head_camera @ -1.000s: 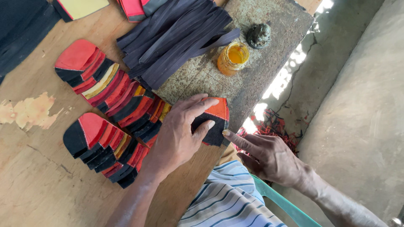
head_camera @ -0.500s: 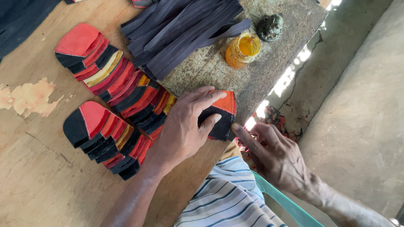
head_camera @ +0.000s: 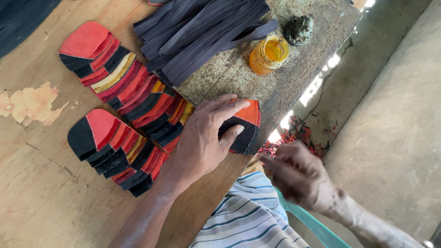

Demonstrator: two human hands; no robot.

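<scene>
Two hands work at the near edge of the bench [head_camera: 41,202]. Nearest, the right hand [head_camera: 298,177], blurred, has dropped back from the red-and-black piece [head_camera: 245,124] it was reaching toward a moment ago; fingers loosely curled, holding nothing I can make out. The left hand [head_camera: 204,138] stays spread flat on that piece, pinning it at the bench edge. Beyond lie two rows of similar pieces [head_camera: 115,138], then dark strips [head_camera: 202,32] and a yellow jar [head_camera: 268,55].
</scene>
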